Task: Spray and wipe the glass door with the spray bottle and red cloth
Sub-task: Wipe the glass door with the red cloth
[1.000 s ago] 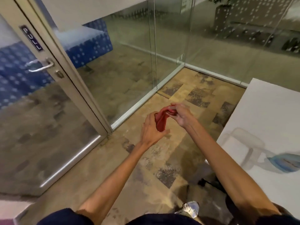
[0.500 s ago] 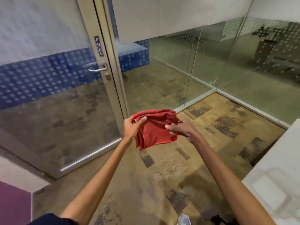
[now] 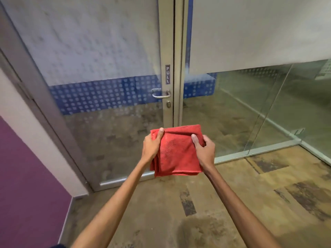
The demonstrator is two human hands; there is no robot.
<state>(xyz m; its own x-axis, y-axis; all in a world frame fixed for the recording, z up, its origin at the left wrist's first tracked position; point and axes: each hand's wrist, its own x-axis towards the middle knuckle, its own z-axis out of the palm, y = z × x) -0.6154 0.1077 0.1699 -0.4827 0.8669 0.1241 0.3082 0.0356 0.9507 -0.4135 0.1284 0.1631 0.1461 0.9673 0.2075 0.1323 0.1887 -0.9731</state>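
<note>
The red cloth (image 3: pixel 176 153) is folded into a rough square and held up in front of me. My left hand (image 3: pixel 151 146) grips its left edge, thumb on top. My right hand (image 3: pixel 204 150) grips its right edge. Straight ahead stands the glass door (image 3: pixel 100 72), shut, with frosted dots on its upper half and a blue dotted band at handle height. A metal lever handle (image 3: pixel 160 93) and a PULL label (image 3: pixel 167 74) sit on its right stile. No spray bottle is in view.
A fixed glass wall (image 3: pixel 250 104) with a white frosted upper band runs to the right of the door and turns a corner at far right. A purple and white wall (image 3: pixel 21 167) stands at left. Patterned brown carpet (image 3: pixel 179 212) covers the floor.
The view has swung left, so the door now faces me and the white table at right is gone. The bunched cloth has been spread into a flat folded square between both hands.
</note>
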